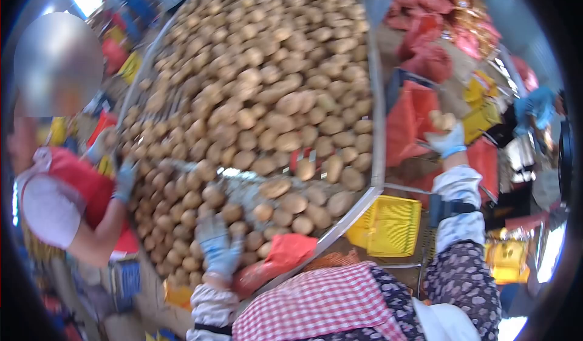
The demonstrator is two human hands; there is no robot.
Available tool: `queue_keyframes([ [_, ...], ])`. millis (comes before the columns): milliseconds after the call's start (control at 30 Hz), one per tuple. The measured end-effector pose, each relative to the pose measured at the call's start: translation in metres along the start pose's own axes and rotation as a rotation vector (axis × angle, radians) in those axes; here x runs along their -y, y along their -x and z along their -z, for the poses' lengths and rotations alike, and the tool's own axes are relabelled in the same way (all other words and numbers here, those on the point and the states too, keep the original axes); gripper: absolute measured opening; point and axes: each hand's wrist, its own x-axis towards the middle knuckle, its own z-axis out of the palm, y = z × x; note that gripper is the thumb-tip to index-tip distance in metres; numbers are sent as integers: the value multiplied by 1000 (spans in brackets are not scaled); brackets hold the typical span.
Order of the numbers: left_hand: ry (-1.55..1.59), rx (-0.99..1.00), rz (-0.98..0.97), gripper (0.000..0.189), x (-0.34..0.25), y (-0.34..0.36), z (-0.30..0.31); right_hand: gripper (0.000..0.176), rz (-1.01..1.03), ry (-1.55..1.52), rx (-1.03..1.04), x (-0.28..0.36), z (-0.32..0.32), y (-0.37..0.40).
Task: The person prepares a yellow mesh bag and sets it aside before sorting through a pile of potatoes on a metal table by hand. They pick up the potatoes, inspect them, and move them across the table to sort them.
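Note:
My left hand (217,248), in a light blue glove, lies with spread fingers on the potatoes (176,210) at the near side of a large metal-rimmed table. A red cloth or bag (279,256) lies beside it on the table's edge. My right hand (448,142), gloved too, is stretched out past the table's right rim. It holds a few potatoes (443,120) close to an open red bag (410,122). The image is blurred, so the exact grip of these fingers is hard to see.
The metal rim (378,116) runs between the potato pile and the bags. A yellow basket (393,225) sits right of the near corner. Red sacks (425,43) lie farther back. A co-worker in a red apron (79,180) has gloved hands at the table's left edge.

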Motion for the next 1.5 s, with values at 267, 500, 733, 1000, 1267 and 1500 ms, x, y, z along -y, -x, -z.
queue_keyframes([
  [267, -121, 85, 224, 99, 39, -7, 19, 46, 541, 567, 674, -33, -193, 191],
  [500, -53, -1, 166, 95, 62, 42, 0, 56, 448, 1626, 1151, -50, -282, 295],
  [733, 90, 359, 347, 75, 71, 66, 50, 47, 402, 568, 1076, -83, -273, 297],
  [1000, 18, 34, 110, 79, 33, 21, 16, 41, 1250, 1487, 1543, -108, -316, 359],
  [1267, -61, 116, 199, 81, 89, 90, 17, 27, 65, 336, 1085, -75, -292, 284],
  [1500, -31, 244, 364, 85, 103, 118, 41, 45, 325, 1516, 954, -51, -267, 271],
])
